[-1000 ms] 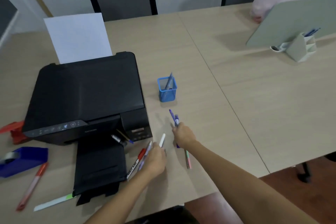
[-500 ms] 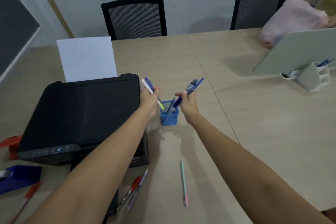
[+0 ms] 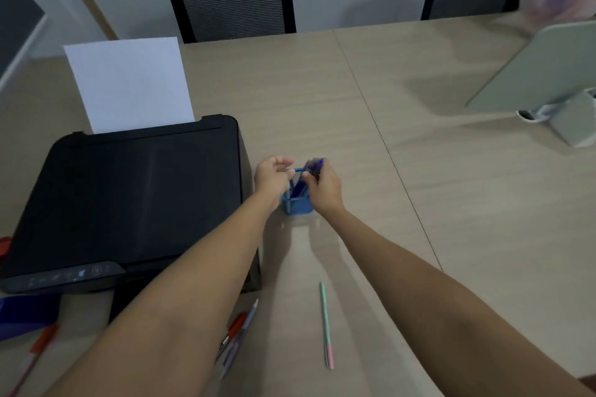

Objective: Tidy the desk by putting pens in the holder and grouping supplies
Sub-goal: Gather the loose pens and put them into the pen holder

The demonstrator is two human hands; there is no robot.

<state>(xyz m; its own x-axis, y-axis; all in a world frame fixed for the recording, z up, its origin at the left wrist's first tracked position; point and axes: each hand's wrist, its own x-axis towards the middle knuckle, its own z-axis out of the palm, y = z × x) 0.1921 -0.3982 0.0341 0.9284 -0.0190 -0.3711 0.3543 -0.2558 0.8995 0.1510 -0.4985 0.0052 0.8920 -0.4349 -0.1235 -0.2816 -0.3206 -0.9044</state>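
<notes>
A small blue mesh pen holder [image 3: 298,205] stands on the desk just right of the printer. My right hand [image 3: 324,187] is over its right rim, closed around blue pens [image 3: 312,167] whose lower ends are inside the holder. My left hand [image 3: 272,176] hovers at the holder's left rim with fingers apart and nothing visible in it. A green-and-pink pen [image 3: 325,322] lies alone on the desk nearer to me. A red marker [image 3: 235,330] and a purple pen [image 3: 240,337] lie beside my left forearm.
A black printer [image 3: 129,200] with a white sheet [image 3: 129,84] fills the left side. A blue tape dispenser [image 3: 25,316] and another red marker [image 3: 35,351] lie at the front left. A grey stand with its own holder [image 3: 571,119] is at the far right. Two chairs stand behind.
Both hands dropped onto the holder. The pens from my left hand are no longer in it, and my right hand's blue pens went down into the holder.
</notes>
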